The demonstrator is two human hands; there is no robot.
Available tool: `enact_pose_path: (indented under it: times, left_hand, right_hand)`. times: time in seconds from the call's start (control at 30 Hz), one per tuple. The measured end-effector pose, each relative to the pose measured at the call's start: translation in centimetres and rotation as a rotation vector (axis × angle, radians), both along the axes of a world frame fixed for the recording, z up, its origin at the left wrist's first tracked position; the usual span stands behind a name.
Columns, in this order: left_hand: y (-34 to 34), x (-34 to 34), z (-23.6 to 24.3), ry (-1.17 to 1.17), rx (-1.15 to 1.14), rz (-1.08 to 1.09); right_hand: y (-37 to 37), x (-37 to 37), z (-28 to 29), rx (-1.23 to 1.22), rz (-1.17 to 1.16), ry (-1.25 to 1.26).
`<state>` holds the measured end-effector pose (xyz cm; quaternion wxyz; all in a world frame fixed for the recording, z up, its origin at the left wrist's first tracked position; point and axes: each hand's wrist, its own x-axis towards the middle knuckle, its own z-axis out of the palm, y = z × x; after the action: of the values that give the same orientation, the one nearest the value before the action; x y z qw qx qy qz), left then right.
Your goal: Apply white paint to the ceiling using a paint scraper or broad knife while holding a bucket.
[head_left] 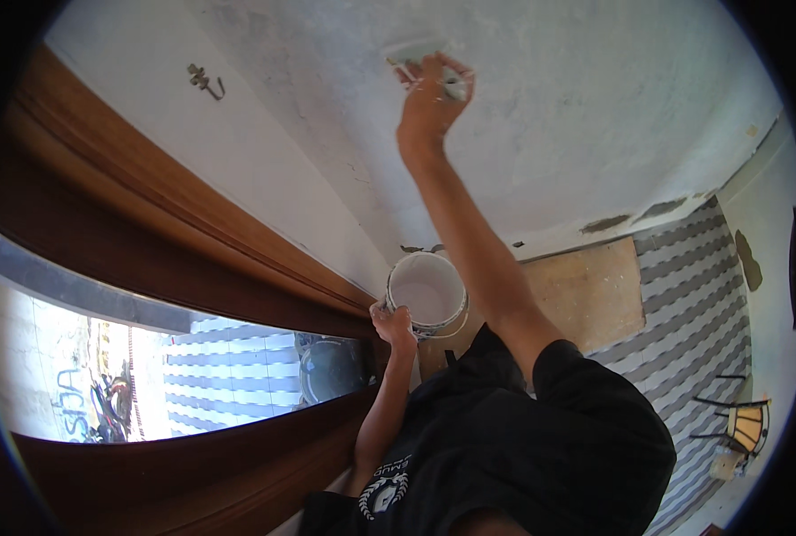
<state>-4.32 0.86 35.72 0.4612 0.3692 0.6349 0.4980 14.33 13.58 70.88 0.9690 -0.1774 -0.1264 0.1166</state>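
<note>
My right hand (435,94) is raised to the wall, its fingers closed round a flat, pale spreader (418,51). The tool's edge lies against the grey-white wall (541,116); most of its body is hidden by my fingers. White smears mark those fingers. Lower down, my left hand (392,323) grips the side of a white bucket (426,263), with the thumb near the rim. Whitish material (423,299) shows inside the bucket, and a thin wire handle (450,332) hangs at its near side.
A brown wooden door frame (192,214) runs close along my left, with an opening onto a patterned floor (228,366). A metal hook (204,81) juts from the wall. A tan board (586,290) lies on the floor; a chair (745,427) stands at far right.
</note>
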Motion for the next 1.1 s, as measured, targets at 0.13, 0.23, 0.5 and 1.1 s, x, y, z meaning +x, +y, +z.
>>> enact_pose_path:
  times: [0.13,0.23,0.5,1.1]
  left_hand:
    - [0.2,-0.7,-0.1,0.062,-0.007,0.017]
    - [0.2,0.0,1.9,0.242,-0.006,0.029]
    - [0.2,-0.1,2.6,0.12,-0.007,0.054]
    - [-0.7,-0.2,3.2,0.065,-0.033,0.069]
  right_hand:
    - [-3.0,1.4,2.5,0.107,0.089,-0.557]
    - [-4.6,5.2,3.0,-0.165,0.424,-0.947]
    - [0.7,7.9,-0.2,-0.807,0.652,-1.808]
    - [4.9,8.1,13.5,-0.884,0.255,-2.364]
